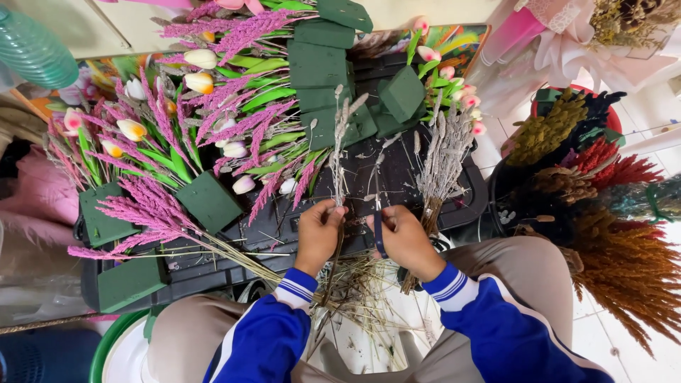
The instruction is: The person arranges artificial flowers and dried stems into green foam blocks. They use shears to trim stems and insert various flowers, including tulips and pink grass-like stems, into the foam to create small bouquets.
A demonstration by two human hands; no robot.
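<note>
Left hand (318,232) clenched on a thin dried grey sprig (340,142), standing upright over the black tray (464,202). Right hand (406,237) grips dark blue-handled scissors (379,230), blade pointing far, just beside the stem. My worry: brittle stalk snaps or sheds if squeezed; blade sits close to the left fingers (336,209). Grey bunch (441,159) at right could get knocked.
</note>
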